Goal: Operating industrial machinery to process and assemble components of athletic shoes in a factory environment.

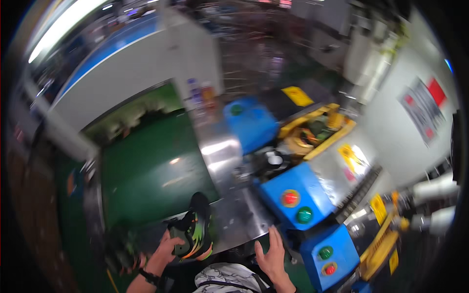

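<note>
A black sports shoe (199,229) with green and orange markings stands at the near end of the green conveyor belt, partly over the metal ledge. My left hand (167,248) is closed on the shoe's near left side, the thumb raised and the fingers against the upper. A dark band circles that wrist. To the right, my right hand (273,253) is held with fingers apart and nothing in it, close to the edge of the metal table (239,215).
Blue control boxes (320,185) with red and green buttons stand at the right. Beyond the ledge, a yellow-framed press (312,134) holds a shoe. The green belt (151,171) runs away into a grey tunnel (141,78). Dark blurred shoes (121,249) sit at lower left.
</note>
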The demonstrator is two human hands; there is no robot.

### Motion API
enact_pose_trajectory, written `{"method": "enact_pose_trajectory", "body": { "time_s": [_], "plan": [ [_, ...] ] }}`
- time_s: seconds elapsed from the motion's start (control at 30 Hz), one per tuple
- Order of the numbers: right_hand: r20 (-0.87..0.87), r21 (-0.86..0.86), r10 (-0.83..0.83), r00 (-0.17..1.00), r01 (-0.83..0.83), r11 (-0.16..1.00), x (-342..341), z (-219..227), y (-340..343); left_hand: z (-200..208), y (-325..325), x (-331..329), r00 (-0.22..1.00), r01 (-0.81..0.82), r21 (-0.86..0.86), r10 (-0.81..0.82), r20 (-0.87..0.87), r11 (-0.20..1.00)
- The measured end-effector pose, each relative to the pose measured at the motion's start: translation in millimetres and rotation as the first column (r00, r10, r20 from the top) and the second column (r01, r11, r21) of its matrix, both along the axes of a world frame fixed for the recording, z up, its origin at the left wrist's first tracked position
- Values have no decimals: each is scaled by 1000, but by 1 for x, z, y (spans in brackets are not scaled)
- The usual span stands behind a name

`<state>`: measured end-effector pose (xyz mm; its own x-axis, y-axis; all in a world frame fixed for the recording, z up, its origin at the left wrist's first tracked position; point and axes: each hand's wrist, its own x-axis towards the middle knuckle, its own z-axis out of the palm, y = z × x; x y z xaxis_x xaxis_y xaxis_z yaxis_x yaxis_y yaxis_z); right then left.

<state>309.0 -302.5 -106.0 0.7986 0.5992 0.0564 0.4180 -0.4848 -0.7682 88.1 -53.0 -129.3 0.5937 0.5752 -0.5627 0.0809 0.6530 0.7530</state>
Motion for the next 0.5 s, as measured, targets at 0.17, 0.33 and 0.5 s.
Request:
{"method": "enact_pose_trajectory", "body": {
  "time_s": [0.17, 0.33, 0.5],
  "plan": [
    [-232, 69, 433, 871, -429, 901, -46, -32, 5, -4, -34, -100, 935, -251, 199, 291, -204, 947],
    [-275, 69, 517, 811, -520, 852, -75, -12, 59, -72, -29, -147, 813, 58, 628, 328, -481, 776],
    [-349, 280, 668, 657, -607, 743, -168, -9, 191, -115, -24, -170, 915, 15, 679, 263, -304, 734]
  ]
}}
